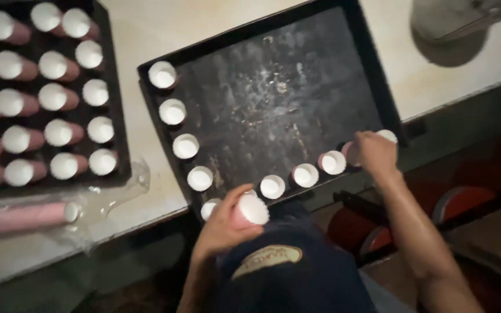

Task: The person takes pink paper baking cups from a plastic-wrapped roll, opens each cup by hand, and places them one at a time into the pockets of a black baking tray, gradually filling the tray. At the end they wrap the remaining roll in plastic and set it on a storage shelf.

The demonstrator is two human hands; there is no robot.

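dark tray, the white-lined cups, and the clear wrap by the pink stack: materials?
Dark tray: looks like metal, matte black, scuffed and dusted with pale residue. Cups: apparently thin paper, pink outside, white inside; the one in the left hand shows a fluted rim. Clear wrap: likely thin plastic film, glossy, crinkled. The right hand touches a cup at the tray's edge.

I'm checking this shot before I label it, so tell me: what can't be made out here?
Head view only:
- Cup under the right hand: fingers cover most of it.
- Cups held in the left hand: count unclear; the hand hides them.
- Filled tray: cut off by the left and top edges.
- Grey object at top right: cut off, kind unclear.
- Pink sleeve of cups: blurred, wrapped in plastic.
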